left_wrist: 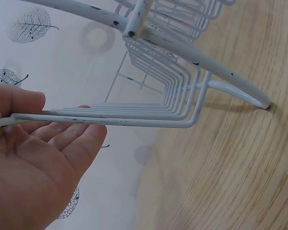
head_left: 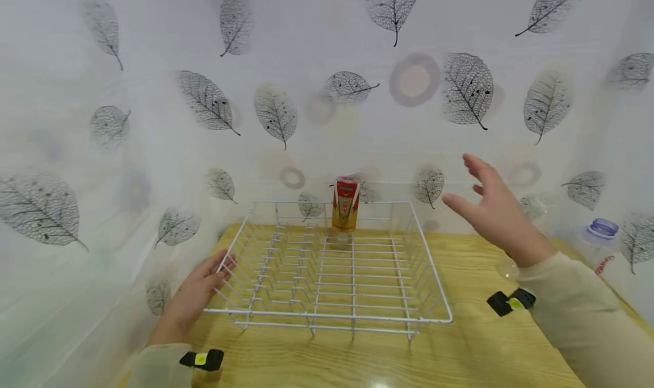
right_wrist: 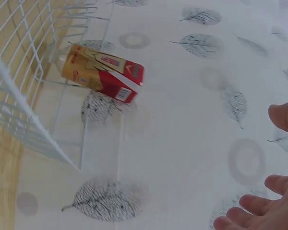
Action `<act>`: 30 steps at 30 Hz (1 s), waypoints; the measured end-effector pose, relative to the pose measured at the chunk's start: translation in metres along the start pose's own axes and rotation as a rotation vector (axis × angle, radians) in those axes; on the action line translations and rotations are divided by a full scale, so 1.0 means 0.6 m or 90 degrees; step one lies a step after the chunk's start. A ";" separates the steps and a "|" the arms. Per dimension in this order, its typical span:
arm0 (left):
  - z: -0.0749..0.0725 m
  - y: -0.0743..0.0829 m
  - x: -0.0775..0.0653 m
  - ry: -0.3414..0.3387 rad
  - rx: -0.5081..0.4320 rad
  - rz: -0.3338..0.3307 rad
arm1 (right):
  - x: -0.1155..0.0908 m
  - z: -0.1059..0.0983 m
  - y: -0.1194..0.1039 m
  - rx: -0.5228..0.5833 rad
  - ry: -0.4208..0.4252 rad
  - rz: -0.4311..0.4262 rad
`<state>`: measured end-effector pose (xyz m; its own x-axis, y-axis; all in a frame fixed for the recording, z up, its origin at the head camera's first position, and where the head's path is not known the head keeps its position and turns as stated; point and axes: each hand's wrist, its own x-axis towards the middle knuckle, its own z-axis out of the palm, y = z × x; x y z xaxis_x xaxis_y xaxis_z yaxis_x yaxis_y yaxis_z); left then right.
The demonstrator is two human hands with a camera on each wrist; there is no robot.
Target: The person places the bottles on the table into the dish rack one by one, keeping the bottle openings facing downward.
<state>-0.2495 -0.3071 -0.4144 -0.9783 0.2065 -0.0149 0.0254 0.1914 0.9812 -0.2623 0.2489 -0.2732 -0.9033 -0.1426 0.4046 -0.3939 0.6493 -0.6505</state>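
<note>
A white wire dish rack (head_left: 352, 268) sits on the wooden table, its coating chipped in places. My left hand (head_left: 196, 291) holds the rack's left side; in the left wrist view the thumb lies over the rim wire and the fingers (left_wrist: 81, 143) pass beneath it. Raised in the air right of the rack, my right hand (head_left: 490, 212) has its thumb and fingers spread, with nothing in it. A red and gold packet (head_left: 346, 206) stands upright at the rack's back edge, with a clear piece at its lower end, also visible in the right wrist view.
Behind the rack hangs a whitish sheet (head_left: 317, 30) printed with dark leaves, which also runs along the left. A clear plastic bottle with a purple neck (head_left: 603, 229) stands at the far right, beyond my right forearm. The wooden tabletop (head_left: 306, 365) extends in front of the rack.
</note>
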 end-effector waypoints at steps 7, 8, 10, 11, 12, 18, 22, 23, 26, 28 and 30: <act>0.001 0.003 0.002 0.017 -0.003 -0.012 | -0.092 -0.053 0.029 -0.057 0.131 0.052; 0.001 0.003 0.002 0.015 -0.004 -0.009 | -0.104 -0.058 0.034 -0.062 0.154 0.064; 0.001 0.002 0.002 0.009 -0.001 -0.004 | -0.129 -0.068 0.048 -0.066 0.202 0.086; 0.001 0.001 0.002 0.008 -0.001 -0.002 | -0.139 -0.072 0.056 -0.070 0.231 0.095; 0.001 0.001 0.002 0.007 -0.001 -0.003 | -0.148 -0.076 0.065 -0.070 0.258 0.104; 0.003 0.001 0.003 0.015 -0.001 -0.009 | -0.192 -0.092 0.148 -0.087 0.434 0.140; 0.003 0.003 0.004 0.014 -0.005 -0.006 | -0.218 -0.089 0.226 -0.076 0.462 0.243; 0.004 0.003 0.004 0.013 -0.008 -0.005 | -0.223 -0.088 0.244 -0.053 0.450 0.269; 0.004 0.002 0.003 0.009 -0.014 -0.006 | -0.239 -0.078 0.294 0.035 0.383 0.330; 0.004 0.002 0.002 0.009 -0.015 -0.010 | -0.249 -0.071 0.319 0.083 0.333 0.331; 0.005 0.002 0.002 0.011 -0.014 -0.015 | -0.255 -0.066 0.335 0.111 0.292 0.320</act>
<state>-0.2500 -0.3040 -0.4139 -0.9821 0.1852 -0.0344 -0.0014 0.1750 0.9846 -0.1967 0.4307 -0.4406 -0.8351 0.4981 0.2334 -0.0034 0.4197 -0.9077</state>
